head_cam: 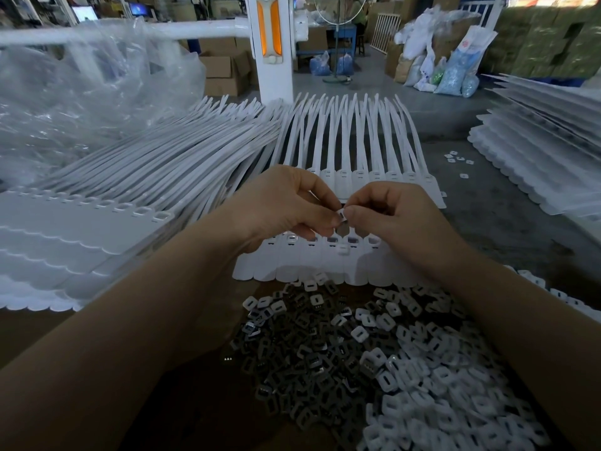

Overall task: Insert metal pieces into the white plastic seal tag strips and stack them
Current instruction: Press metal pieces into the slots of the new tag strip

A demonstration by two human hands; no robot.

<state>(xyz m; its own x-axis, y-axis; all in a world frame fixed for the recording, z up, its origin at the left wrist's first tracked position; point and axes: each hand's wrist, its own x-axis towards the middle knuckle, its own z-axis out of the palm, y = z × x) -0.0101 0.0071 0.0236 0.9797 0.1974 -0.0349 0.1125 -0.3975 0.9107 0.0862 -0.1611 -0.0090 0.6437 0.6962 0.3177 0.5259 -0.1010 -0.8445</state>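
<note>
A white seal tag strip (325, 265) lies flat in front of me, its row of sockets partly under my hands. Above it my left hand (286, 206) and my right hand (393, 213) meet fingertip to fingertip, both pinching one small metal-and-white piece (342, 215). A loose white cap (343, 250) rests on the strip below them. A heap of dark metal pieces (292, 359) lies near me, and a heap of white caps (439, 385) spreads to its right.
A tall stack of tag strips (97, 222) fills the left, with clear plastic bags (81, 92) behind. Another strip (374, 177) lies farther back. More stacked strips (546, 151) sit at the right. A white post (274, 47) stands ahead.
</note>
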